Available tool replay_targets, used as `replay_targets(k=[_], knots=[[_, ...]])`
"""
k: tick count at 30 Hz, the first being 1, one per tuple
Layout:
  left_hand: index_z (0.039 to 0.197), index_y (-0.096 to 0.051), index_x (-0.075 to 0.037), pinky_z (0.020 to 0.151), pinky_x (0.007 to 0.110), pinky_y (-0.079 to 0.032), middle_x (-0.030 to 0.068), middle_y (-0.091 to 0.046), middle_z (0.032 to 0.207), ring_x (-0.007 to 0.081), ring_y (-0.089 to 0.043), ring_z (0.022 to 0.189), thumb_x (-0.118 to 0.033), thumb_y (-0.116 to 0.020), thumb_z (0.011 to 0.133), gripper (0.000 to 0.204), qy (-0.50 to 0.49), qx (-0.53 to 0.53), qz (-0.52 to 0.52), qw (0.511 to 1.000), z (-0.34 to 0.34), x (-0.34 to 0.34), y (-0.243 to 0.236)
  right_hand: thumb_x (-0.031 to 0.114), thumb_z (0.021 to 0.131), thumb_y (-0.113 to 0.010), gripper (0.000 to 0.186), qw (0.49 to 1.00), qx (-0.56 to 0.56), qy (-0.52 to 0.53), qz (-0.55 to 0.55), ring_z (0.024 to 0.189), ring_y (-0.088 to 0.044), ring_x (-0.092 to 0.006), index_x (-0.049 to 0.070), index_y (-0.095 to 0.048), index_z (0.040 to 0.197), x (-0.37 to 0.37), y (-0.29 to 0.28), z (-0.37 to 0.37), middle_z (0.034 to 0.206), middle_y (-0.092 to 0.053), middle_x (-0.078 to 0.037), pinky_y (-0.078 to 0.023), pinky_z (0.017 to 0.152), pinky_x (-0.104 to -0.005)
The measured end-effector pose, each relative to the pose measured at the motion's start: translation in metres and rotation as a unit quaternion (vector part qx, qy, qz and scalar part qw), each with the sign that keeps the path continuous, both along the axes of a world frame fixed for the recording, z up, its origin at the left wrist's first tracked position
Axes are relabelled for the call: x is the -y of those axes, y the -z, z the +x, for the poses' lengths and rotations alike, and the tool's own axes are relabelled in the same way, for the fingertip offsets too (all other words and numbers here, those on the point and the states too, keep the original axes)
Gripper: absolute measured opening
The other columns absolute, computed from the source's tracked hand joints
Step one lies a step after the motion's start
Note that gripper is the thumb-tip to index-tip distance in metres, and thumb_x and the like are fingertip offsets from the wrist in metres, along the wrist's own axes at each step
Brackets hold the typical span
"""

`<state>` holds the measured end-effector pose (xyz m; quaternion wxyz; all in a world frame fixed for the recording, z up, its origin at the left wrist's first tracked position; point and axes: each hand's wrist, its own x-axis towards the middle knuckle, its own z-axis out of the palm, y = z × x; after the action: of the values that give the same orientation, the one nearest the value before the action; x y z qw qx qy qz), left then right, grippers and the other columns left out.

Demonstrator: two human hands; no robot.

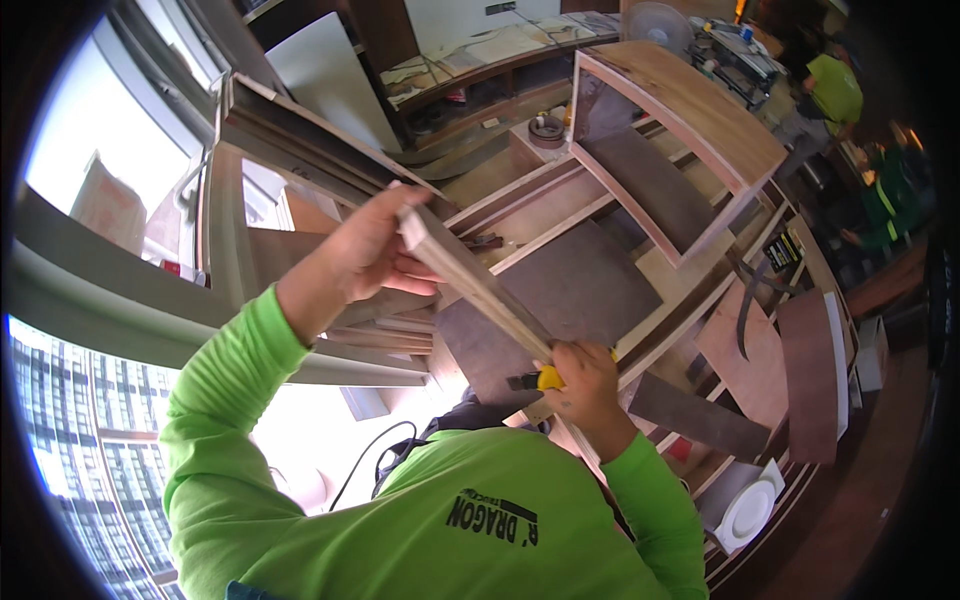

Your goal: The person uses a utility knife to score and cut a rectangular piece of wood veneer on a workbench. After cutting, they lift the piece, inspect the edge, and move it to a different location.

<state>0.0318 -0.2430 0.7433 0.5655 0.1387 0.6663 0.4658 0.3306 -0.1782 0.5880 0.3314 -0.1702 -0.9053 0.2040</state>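
Here, left fingers [413, 276] hold a board end [416, 228] — box frame [690, 105] well apart.

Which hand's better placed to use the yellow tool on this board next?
Likely your right hand: it holds the yellow tool by the board, while your left hand holds its far end.

Dark printed lettering [495, 518] stands on the chest of the camera wearer's green shirt [400, 545], one large line and a smaller one beside a dark bar, upside down from this view. A black and yellow packet [783, 250] at the right carries marks too small to read
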Motion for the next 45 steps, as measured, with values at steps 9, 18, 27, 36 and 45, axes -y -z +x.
replay_targets(k=[9,18,27,36,45], knots=[[0.138,-0.047,-0.003,0.067,0.056,-0.062,0.0238,-0.060,0.124,0.0438,-0.065,0.105,-0.046,-0.052,0.090,0.064,-0.045,0.130,0.007,0.990,0.011,0.022,0.008,0.019,0.064,-0.070,0.039,1.000,-0.011,-0.027,-0.003,0.085,-0.058,-0.0256,0.007,-0.060,0.100,0.002,0.025,0.004,0.093,-0.063,-0.007,-0.045,0.077,-0.0387],[0.125,-0.052,0.003,0.093,0.048,-0.057,0.0191,-0.063,0.119,0.0356,-0.066,0.106,-0.017,-0.054,0.082,0.048,-0.084,0.207,0.098,0.970,0.064,0.020,0.048,0.002,0.067,-0.068,0.073,0.995,0.012,0.070,-0.071,0.097,-0.057,-0.0296,0.004,-0.050,0.137,0.000,0.046,0.074,0.116,-0.065,-0.011,-0.048,0.086,-0.0398],[0.111,-0.052,0.007,0.099,0.047,-0.050,0.0211,-0.060,0.112,0.0354,-0.060,0.108,-0.007,-0.048,0.081,0.033,-0.201,0.115,0.110,0.967,0.008,0.035,0.073,0.017,0.092,-0.070,0.032,0.844,-0.027,0.419,-0.334,0.099,-0.067,-0.0207,0.004,-0.065,0.120,0.079,0.160,0.207,0.106,-0.070,-0.017,-0.052,0.085,-0.0328],[0.100,-0.053,0.008,0.083,0.045,-0.057,0.0189,-0.058,0.100,0.0341,-0.063,0.091,-0.004,-0.053,0.081,0.023,-0.313,-0.103,0.128,0.935,-0.085,0.046,0.095,0.017,0.094,-0.065,0.016,0.754,-0.003,0.415,-0.509,0.071,-0.059,-0.0110,0.002,-0.065,0.089,0.153,0.261,0.255,0.075,-0.064,-0.003,-0.048,0.069,-0.0280],[0.114,-0.050,0.010,0.081,0.044,-0.058,0.0185,-0.059,0.102,0.0329,-0.064,0.093,-0.002,-0.057,0.078,0.039,-0.373,-0.197,0.098,0.901,-0.155,0.073,0.082,0.017,0.092,-0.066,0.017,0.725,-0.007,0.417,-0.548,0.074,-0.062,-0.0147,0.000,-0.065,0.090,0.146,0.303,0.275,0.077,-0.066,-0.006,-0.049,0.071,-0.0305]])
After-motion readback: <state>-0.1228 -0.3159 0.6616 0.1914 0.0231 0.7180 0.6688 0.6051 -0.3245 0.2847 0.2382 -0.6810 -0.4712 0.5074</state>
